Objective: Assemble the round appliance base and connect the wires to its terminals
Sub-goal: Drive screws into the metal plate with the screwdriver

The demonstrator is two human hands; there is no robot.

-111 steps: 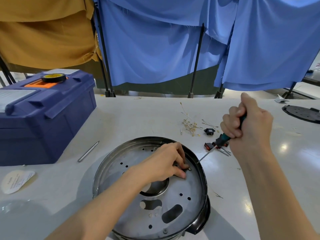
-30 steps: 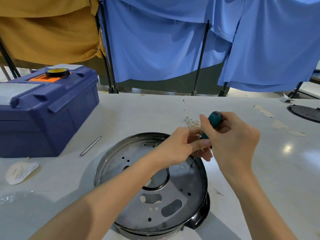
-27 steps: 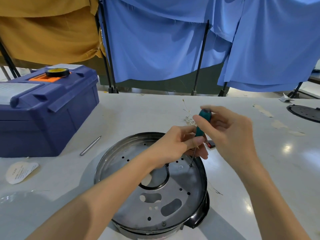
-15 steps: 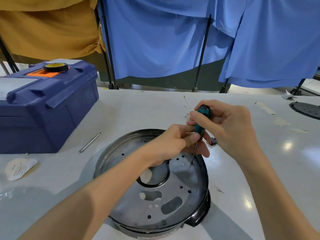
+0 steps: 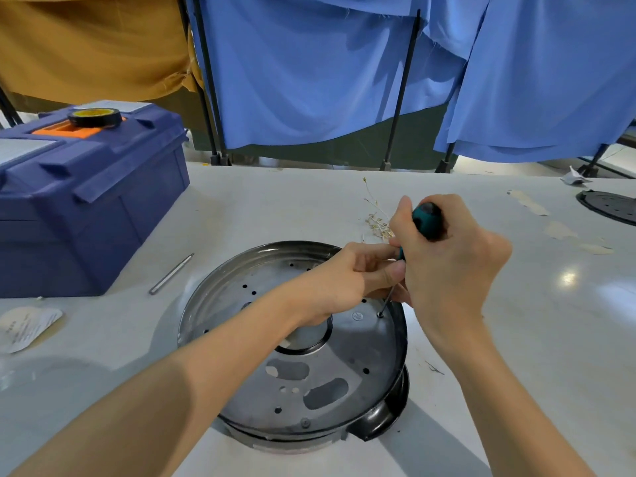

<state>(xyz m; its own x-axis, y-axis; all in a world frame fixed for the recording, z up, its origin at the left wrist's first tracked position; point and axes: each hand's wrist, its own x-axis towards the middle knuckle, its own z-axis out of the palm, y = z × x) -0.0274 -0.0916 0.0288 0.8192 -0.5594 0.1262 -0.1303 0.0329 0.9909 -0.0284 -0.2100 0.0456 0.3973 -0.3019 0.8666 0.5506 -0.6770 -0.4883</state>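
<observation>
Only the person's two arms show. The left forearm [image 5: 192,383] comes in from the 7 o'clock corner, bare along its whole visible length, broad at the frame edge and narrowing to a slim wrist. The left hand [image 5: 339,287] is bare too, and its thumbnail [image 5: 388,279] is short and plain. The right forearm [image 5: 492,390] enters from 5 o'clock, likewise bare to the edge. The right hand [image 5: 447,266], at about 2 o'clock of the left one, shows its bare back.
</observation>
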